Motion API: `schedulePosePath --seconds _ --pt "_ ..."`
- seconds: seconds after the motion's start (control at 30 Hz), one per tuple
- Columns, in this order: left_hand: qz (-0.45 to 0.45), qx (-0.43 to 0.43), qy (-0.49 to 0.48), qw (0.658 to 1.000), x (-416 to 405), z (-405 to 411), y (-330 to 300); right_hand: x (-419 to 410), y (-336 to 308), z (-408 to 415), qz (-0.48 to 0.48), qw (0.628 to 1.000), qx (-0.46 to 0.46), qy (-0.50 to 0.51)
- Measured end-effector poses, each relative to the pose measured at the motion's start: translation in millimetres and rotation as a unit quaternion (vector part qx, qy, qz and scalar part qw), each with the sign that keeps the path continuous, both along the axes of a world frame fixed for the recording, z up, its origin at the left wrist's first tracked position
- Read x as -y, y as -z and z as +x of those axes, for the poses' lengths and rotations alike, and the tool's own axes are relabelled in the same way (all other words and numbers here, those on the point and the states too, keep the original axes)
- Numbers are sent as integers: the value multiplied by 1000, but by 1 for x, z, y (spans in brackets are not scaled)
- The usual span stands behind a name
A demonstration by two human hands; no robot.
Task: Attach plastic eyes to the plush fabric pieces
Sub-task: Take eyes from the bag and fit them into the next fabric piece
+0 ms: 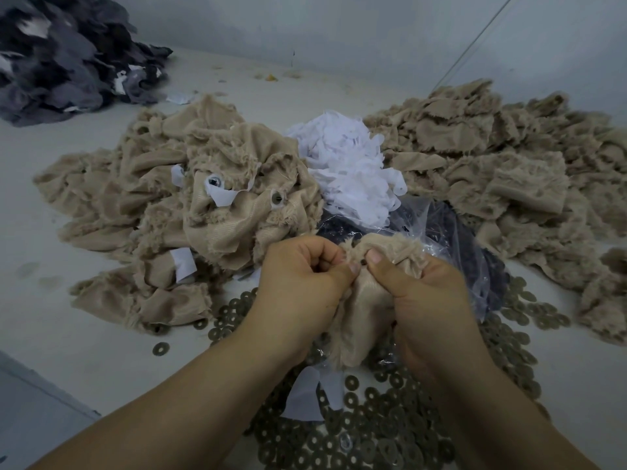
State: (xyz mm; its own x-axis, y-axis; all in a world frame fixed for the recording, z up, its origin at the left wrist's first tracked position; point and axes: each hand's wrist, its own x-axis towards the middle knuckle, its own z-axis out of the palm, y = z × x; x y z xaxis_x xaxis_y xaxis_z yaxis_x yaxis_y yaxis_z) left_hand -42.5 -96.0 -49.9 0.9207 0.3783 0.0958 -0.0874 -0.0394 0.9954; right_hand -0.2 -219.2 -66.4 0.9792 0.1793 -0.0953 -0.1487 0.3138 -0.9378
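Both grips (pixel 302 276) (pixel 417 283) pinch tan plush piece (pixel 363 310).

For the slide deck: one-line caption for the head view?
Both hands, left hand and right hand, pinch a beige plush piece above scattered metal washers.

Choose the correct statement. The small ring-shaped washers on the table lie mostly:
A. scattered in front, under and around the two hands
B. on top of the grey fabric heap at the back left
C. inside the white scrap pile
A: the washers spread across the table beneath the left hand and right hand, which grip a tan plush piece.
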Motion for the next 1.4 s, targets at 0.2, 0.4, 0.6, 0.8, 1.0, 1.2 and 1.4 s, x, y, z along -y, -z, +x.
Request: schedulePosePath --seconds 0.2,0.4,0.6,0.8,1.0,1.2,1.4 --pt "8 -7 -34 999 -1 0 3 2 4 7 -42 999 2 -22" --pt "190 54 -57 979 -5 3 5 5 7 13 -112 994 10 -4" --pt "120 -2 -3 993 -9 9 10 7 3 9 -145 983 112 -4" --pt "129 -23 29 991 -15 32 -5 8 3 15 -131 990 51 -18" --pt "570 77 52 816 -32 94 -12 6 8 18 -147 988 17 -53" --pt "631 76 79 768 -33 116 -6 8 0 27 -177 983 31 -50" --pt "501 143 122 845 -39 103 -4 11 -2 33 -170 983 53 -49"
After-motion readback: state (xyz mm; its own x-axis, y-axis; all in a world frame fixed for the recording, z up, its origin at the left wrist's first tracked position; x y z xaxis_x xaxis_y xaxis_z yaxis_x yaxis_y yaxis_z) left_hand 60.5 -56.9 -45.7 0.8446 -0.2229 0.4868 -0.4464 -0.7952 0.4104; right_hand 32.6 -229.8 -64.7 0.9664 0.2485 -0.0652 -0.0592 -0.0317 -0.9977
